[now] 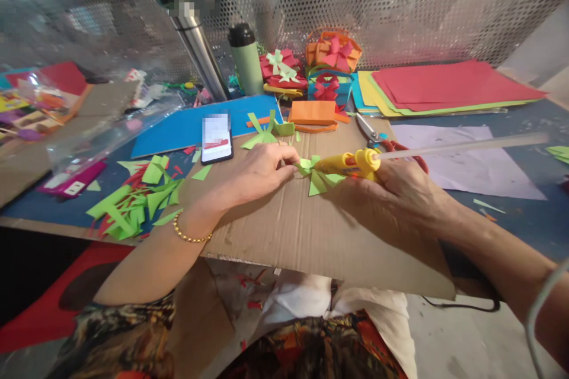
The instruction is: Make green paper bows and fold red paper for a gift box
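Note:
My right hand [391, 186] is wrapped round a yellow hot glue gun [347, 162], with a long clear glue stick [462, 145] jutting from its back. The gun's nozzle meets a light green paper bow [322, 180] lying on the cardboard sheet [284, 231]. On the bow's left side, my left hand [269, 169] pinches a green paper loop between thumb and fingertips. Just behind that hand lies another green paper bow [262, 133]. An orange folded paper piece [313, 112] rests farther back.
Green paper scraps [133, 204] lie heaped at left, near a phone [217, 139]. Scissors [368, 130] with red handles lie behind the glue gun. A steel flask [202, 56], a green bottle [246, 62], small decorated paper bags [331, 89] and coloured sheets [453, 86] line the back.

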Motion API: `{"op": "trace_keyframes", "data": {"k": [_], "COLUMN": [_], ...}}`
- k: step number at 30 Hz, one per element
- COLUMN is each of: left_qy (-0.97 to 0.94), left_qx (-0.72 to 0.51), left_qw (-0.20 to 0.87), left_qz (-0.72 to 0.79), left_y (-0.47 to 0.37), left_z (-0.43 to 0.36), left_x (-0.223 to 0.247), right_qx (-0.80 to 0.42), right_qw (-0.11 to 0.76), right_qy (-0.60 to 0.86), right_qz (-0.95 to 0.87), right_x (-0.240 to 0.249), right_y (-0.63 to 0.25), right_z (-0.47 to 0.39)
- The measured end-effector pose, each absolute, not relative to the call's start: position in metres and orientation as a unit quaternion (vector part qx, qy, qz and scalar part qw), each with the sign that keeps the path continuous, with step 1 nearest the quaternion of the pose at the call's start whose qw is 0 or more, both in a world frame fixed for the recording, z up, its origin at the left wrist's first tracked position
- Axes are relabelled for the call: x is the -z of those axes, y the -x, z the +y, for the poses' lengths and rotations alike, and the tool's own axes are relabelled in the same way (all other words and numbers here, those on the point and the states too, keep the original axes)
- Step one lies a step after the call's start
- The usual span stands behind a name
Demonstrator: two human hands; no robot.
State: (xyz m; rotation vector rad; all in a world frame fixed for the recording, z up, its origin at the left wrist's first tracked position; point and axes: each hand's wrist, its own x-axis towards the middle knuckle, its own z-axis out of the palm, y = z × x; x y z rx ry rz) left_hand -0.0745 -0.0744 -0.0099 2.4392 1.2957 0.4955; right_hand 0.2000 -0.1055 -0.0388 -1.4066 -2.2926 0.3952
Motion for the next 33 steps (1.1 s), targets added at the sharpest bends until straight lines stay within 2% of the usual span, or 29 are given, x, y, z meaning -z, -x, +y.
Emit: {"op": "trace_keyframes", "data": {"k": [26,30,33], "left_qy": [-0.865,-0.847,-0.811], "left_qx": [-0.185,-0.252,-0.291], "left_qw": [0.151,0.178,0.250], "left_qz": [0.441,0.433,0.442], "left_y": [0.077,0.073,0.066], "left_z": [-0.074,-0.073,-0.074], "left_x": [0.011,0.014,0.019], "right_qx": [-0.137,-0.147,-0.142], "right_qw": [0.225,0.206,0.204], "right_qy": [0.491,0.498,0.505], "right_qz": [-0.830,-0.829,-0.827], "right_x": [0.039,0.036,0.034], "right_y": [-0.205,-0.201,-0.198], "right_z": [-0.103,-0.104,-0.106]}}
